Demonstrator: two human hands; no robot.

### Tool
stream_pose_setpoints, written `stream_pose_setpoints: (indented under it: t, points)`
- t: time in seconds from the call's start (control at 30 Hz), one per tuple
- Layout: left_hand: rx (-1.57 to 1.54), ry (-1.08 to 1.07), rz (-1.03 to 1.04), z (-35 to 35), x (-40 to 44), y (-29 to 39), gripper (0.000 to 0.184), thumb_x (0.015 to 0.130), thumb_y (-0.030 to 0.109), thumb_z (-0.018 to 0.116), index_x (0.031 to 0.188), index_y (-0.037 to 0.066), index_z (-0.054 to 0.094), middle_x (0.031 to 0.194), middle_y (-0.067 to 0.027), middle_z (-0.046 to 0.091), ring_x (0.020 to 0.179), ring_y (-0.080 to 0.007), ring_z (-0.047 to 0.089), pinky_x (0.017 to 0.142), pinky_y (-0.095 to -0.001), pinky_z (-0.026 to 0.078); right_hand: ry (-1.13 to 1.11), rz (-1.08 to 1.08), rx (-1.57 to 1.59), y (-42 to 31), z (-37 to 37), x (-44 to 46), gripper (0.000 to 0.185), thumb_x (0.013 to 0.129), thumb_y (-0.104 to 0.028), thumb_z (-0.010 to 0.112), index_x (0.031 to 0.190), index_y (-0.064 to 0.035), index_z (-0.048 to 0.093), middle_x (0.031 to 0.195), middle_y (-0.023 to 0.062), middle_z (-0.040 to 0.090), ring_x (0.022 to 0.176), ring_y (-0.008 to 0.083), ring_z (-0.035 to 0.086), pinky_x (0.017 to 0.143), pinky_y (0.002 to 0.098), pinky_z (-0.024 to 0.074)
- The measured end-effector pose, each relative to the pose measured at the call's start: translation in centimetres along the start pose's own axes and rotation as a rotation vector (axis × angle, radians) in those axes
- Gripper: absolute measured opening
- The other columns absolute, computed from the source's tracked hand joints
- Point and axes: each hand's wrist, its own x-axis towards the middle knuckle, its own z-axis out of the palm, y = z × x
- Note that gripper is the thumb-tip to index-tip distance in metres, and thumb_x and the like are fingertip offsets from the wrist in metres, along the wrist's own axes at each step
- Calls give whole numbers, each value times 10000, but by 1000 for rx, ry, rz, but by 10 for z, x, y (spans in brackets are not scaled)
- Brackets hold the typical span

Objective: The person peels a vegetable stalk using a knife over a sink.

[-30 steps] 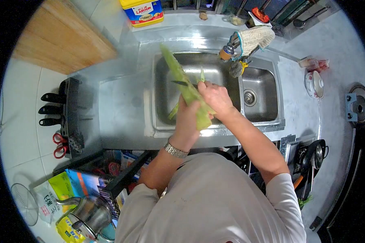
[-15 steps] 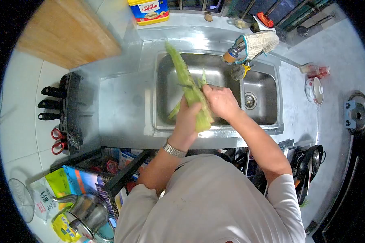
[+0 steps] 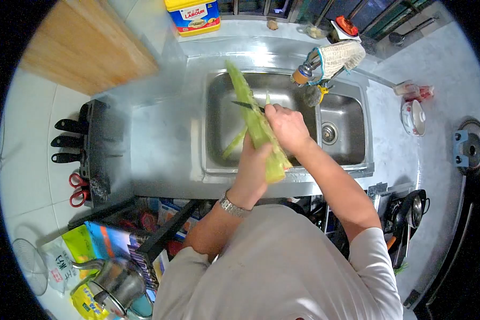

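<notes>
A long green stalk (image 3: pixel 255 120), pale at its lower end, is held slantwise over the larger sink basin (image 3: pixel 221 114). My left hand (image 3: pixel 255 165) is wrapped round its lower part, with a metal watch on the wrist. My right hand (image 3: pixel 288 127) is closed on a knife, whose dark narrow blade (image 3: pixel 244 104) lies across the stalk's upper half; the handle is hidden in my fingers. Behind the stalk, a green strip (image 3: pixel 234 143) lies in the basin, and a small pale green tip shows just above my right hand.
A smaller basin with a drain (image 3: pixel 329 133) adjoins on the right. The faucet (image 3: pixel 302 73) carries a cloth, with a scrubber (image 3: pixel 312 96) beside it. A knife rack (image 3: pixel 93 149) stands left, a wooden board (image 3: pixel 85 45) behind it, a lidded pot (image 3: pixel 413 118) right.
The stalk's lower end and my left hand have shifted slightly right and toward my body. The blade has moved up along the stalk since the last frame and shows more clearly.
</notes>
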Motion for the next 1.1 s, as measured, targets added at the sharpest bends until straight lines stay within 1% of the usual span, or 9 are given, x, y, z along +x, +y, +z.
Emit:
stream_pose_setpoints:
  t: [0.07, 0.33, 0.4, 0.67, 0.83, 0.93, 1.0, 1.07, 1.1]
  points:
    - [-36, -48, -44, 0, -2, -1, 435, 919, 56, 471, 1346, 126, 427, 1144, -55, 564, 965, -188, 620, 711, -376, 586, -14, 9, -11, 1, 4, -2, 177, 831, -141, 564, 951, -27, 501, 869, 161, 633, 804, 331, 674, 658, 428, 543]
    - [-18, -27, -27, 7, -5, -1, 468, 916, 41, 475, 1372, 127, 413, 1133, -53, 567, 957, -187, 620, 699, -369, 590, -19, 60, 9, 1, 11, 8, 174, 838, -149, 563, 951, -28, 509, 880, 162, 648, 822, 329, 684, 663, 437, 548]
    - [-26, -21, -34, 6, -5, -3, 466, 915, 41, 478, 1369, 128, 416, 1131, -53, 568, 962, -186, 619, 694, -366, 591, -21, 50, -15, 4, 12, 12, 109, 885, -129, 513, 953, -44, 522, 849, 167, 676, 760, 346, 701, 653, 454, 568]
    - [7, 45, -12, 5, -6, 3, 494, 879, 22, 551, 1355, 97, 441, 1144, -47, 572, 1000, -185, 608, 845, -343, 534, -32, 24, -14, 2, 16, 27, 128, 871, -136, 527, 963, -47, 528, 860, 172, 681, 779, 345, 703, 663, 439, 570]
    - [-3, 64, -3, -5, -5, 2, 512, 876, 29, 565, 1365, 103, 435, 1161, -46, 573, 1030, -185, 602, 850, -340, 534, -73, 22, -22, -3, 17, 35, 134, 869, -139, 531, 963, -45, 533, 871, 176, 687, 779, 340, 701, 661, 445, 569]
    - [-27, 65, -21, -7, -5, 2, 512, 870, 34, 573, 1357, 108, 433, 1127, -49, 577, 977, -183, 612, 805, -347, 546, -72, 35, 112, 3, 34, 30, 169, 860, -153, 543, 966, -26, 509, 818, 180, 677, 780, 367, 681, 696, 450, 536]
    - [-57, 47, -20, -8, -8, 7, 505, 865, 38, 579, 1344, 111, 434, 1094, -52, 579, 920, -184, 623, 760, -354, 558, 31, 31, 576, 8, 46, 27, 150, 878, -148, 529, 960, -23, 515, 851, 199, 672, 815, 384, 671, 712, 448, 520]
    - [-49, 18, -143, -5, -13, 15, 479, 854, 49, 589, 1303, 114, 436, 1018, -62, 573, 766, -183, 623, 633, -352, 567, -9, 44, 671, 11, 48, 26, 148, 884, -152, 523, 959, -24, 517, 869, 206, 669, 829, 391, 665, 717, 446, 514]
    - [-50, 19, -142, -5, -13, 15, 479, 854, 49, 589, 1303, 114, 436, 1018, -62, 573, 766, -183, 623, 633, -352, 567, -47, 58, 767, 11, 46, 26, 147, 890, -156, 517, 958, -25, 520, 887, 213, 666, 843, 397, 659, 722, 444, 508]
